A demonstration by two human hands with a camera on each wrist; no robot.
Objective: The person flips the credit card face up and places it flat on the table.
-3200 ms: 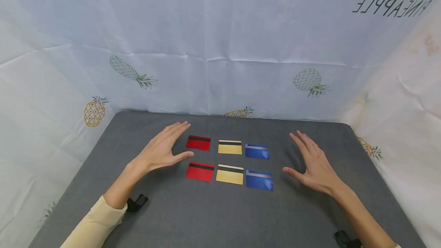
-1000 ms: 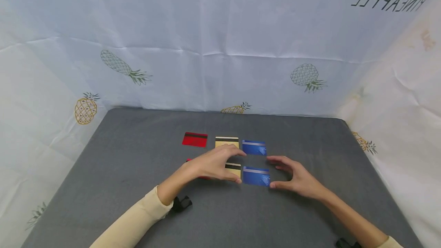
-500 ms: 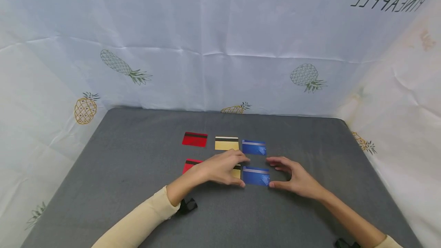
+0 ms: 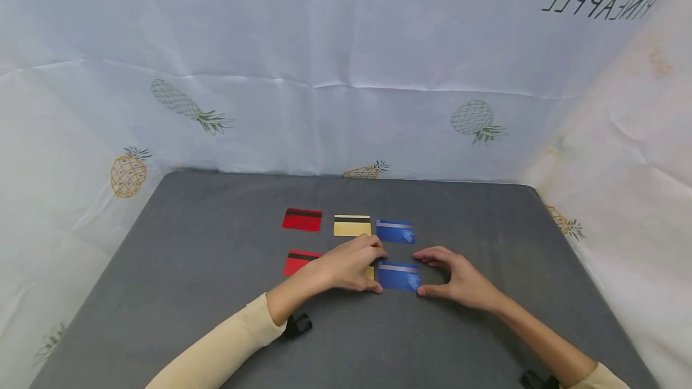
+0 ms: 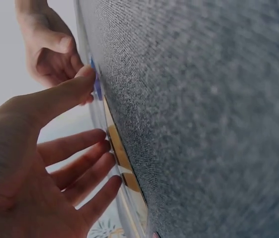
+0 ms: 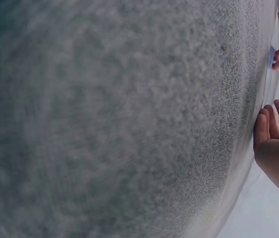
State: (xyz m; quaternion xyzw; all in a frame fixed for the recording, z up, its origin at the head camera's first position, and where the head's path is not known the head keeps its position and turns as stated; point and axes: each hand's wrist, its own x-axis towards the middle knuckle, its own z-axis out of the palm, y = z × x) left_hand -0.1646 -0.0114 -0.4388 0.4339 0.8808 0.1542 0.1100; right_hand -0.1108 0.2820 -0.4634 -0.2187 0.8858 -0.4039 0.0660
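Note:
Close to the blue card (image 4: 398,276) of the front row are both hands, one at each side. My left hand (image 4: 348,266) arches over the front yellow card (image 4: 370,273), hiding most of it, with thumb and fingertips near the blue card's left corners. In the left wrist view its fingers are extended and spread, and the yellow card (image 5: 122,153) lies behind them. My right hand (image 4: 459,281) has its thumb tip at the blue card's lower right corner, and its bent fingers hover off the upper right corner. The blue card lies flat on the grey table.
The front red card (image 4: 300,261) is partly covered by my left hand and wrist. Behind lies a second row: a red card (image 4: 301,220), a yellow card (image 4: 352,226) and a blue card (image 4: 396,232). A pineapple-print cloth (image 4: 270,125) surrounds the grey table (image 4: 216,215).
Both hands, earlier wide apart on either side of the cards, have come inward to the front blue card. Over the last second my left hand shifted slightly right and nearer; the right stayed nearly still.

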